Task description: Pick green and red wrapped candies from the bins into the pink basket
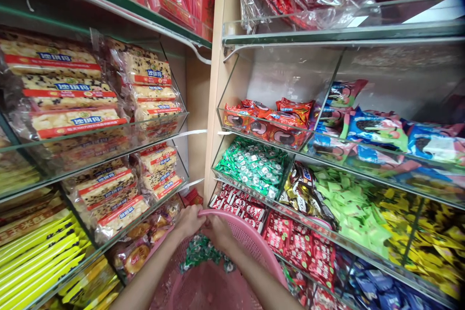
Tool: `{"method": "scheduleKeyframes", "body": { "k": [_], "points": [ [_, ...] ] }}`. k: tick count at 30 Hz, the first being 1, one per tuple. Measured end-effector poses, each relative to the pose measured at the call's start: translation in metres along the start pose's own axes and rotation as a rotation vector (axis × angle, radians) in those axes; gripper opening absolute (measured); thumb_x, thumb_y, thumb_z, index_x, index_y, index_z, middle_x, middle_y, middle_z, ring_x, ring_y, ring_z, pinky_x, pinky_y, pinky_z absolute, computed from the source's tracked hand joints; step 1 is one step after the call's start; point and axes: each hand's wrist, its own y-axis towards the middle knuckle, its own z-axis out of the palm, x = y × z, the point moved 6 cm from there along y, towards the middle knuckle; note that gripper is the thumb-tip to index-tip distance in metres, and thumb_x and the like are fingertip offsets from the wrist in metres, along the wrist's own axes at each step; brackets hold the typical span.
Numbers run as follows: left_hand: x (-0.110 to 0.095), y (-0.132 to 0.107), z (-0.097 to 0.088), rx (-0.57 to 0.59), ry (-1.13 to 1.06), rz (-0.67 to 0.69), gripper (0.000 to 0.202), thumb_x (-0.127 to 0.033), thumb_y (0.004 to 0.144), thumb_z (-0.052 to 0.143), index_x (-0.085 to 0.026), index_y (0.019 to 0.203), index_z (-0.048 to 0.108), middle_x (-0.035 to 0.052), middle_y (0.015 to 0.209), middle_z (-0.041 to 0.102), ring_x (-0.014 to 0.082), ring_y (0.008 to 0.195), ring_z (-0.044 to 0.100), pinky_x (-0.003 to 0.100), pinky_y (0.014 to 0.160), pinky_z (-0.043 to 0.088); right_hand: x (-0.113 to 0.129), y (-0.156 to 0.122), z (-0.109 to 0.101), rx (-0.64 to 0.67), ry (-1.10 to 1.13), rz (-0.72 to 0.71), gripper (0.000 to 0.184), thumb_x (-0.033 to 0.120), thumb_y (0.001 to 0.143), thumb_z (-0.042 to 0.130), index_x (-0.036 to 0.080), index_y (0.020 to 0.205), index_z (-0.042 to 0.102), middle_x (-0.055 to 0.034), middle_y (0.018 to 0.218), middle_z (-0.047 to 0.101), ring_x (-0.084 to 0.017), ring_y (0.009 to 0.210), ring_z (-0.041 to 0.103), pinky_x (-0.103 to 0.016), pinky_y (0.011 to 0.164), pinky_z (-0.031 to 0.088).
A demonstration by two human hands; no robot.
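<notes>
A pink plastic basket (pixel 250 242) sits low in front of me, with a heap of green-wrapped candies (pixel 201 252) inside. My left hand (pixel 189 223) is closed on the basket's far rim. My right hand (pixel 220 231) is just beside it, fingers curled near the rim and over the candies; whether it holds anything I cannot make out. A bin of green-wrapped candies (pixel 254 164) lies on the shelf just above and to the right of my hands.
Glass-fronted shelves surround me. On the left are packs of nougat-like bars (pixel 69 87) and yellow packets (pixel 39 252). On the right are red snack packs (pixel 269 121), blue packs (pixel 378 131), red candies (pixel 298 242) and light green candies (pixel 348 203). A beige upright (pixel 218 82) divides them.
</notes>
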Motion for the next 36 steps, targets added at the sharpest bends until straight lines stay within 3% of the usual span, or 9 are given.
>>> {"method": "scheduleKeyframes", "body": {
  "k": [4,7,9,13,15,22,29,36],
  "points": [
    [-0.001,0.002,-0.001,0.0,-0.01,0.005,0.022,-0.035,0.076,0.045,-0.023,0.086,0.061,0.0055,0.09,0.069,0.0224,0.089,0.063,0.025,0.067,0.041,0.044,-0.017,-0.044,-0.129,-0.357,-0.074,0.011,0.026,0.078,0.052,0.02,0.08,0.062,-0.003,0.076,0.064,-0.018,0.076,0.058,-0.025,0.063,0.036],
    [-0.001,0.004,-0.002,-0.018,-0.006,0.009,0.024,-0.038,0.076,0.044,-0.024,0.085,0.062,0.0058,0.088,0.07,0.0236,0.087,0.064,0.026,0.066,0.041,0.082,-0.035,-0.088,-0.215,-0.36,-0.148,0.017,0.033,0.084,0.047,0.023,0.084,0.061,-0.0001,0.071,0.065,-0.014,0.067,0.058,-0.022,0.059,0.034],
    [0.001,0.004,-0.002,-0.032,-0.011,-0.003,0.024,-0.038,0.076,0.045,-0.024,0.084,0.062,0.0055,0.086,0.07,0.024,0.086,0.064,0.026,0.065,0.04,0.101,-0.047,-0.123,-0.349,-0.352,-0.203,0.02,0.034,0.087,0.041,0.023,0.088,0.058,0.0002,0.075,0.065,-0.013,0.067,0.057,-0.022,0.06,0.034],
    [0.004,0.003,-0.005,-0.049,-0.028,-0.029,0.022,-0.039,0.074,0.047,-0.024,0.079,0.062,0.0036,0.081,0.069,0.0226,0.083,0.064,0.025,0.064,0.039,0.11,-0.062,-0.184,-0.676,-0.527,-0.126,0.02,0.033,0.088,0.041,0.019,0.095,0.053,-0.0047,0.086,0.064,-0.018,0.079,0.056,-0.025,0.066,0.035],
    [0.004,0.002,-0.007,-0.059,-0.04,-0.036,0.021,-0.039,0.075,0.048,-0.024,0.079,0.062,0.0027,0.08,0.069,0.0212,0.082,0.063,0.024,0.063,0.038,0.104,-0.06,-0.199,-0.715,-0.658,-0.007,0.02,0.032,0.085,0.045,0.018,0.098,0.051,-0.0078,0.091,0.063,-0.021,0.086,0.055,-0.028,0.067,0.036],
    [0.006,0.0,-0.011,-0.092,-0.073,-0.028,0.02,-0.037,0.075,0.048,-0.025,0.081,0.062,0.0024,0.082,0.069,0.0189,0.081,0.063,0.023,0.063,0.037,0.087,-0.045,-0.2,-0.52,-0.776,0.239,0.034,0.035,0.084,0.048,0.017,0.111,0.04,-0.0123,0.099,0.061,-0.024,0.081,0.062,-0.029,0.06,0.038],
    [0.005,-0.002,-0.01,-0.085,-0.079,-0.019,0.02,-0.038,0.074,0.049,-0.026,0.081,0.062,0.0021,0.08,0.069,0.0198,0.081,0.063,0.024,0.063,0.036,0.086,-0.038,-0.2,-0.433,-0.934,0.187,0.03,0.034,0.086,0.045,0.013,0.106,0.044,-0.0146,0.092,0.062,-0.025,0.083,0.062,-0.029,0.063,0.04],
    [-0.005,-0.003,-0.014,-0.062,-0.093,0.002,0.021,-0.04,0.075,0.047,-0.025,0.078,0.062,0.0023,0.078,0.068,0.0205,0.08,0.063,0.024,0.062,0.036,0.088,-0.034,-0.199,-0.391,-1.005,0.161,0.023,0.024,0.085,0.046,0.011,0.103,0.047,-0.0139,0.087,0.062,-0.025,0.08,0.063,-0.029,0.062,0.04]
  ]
}}
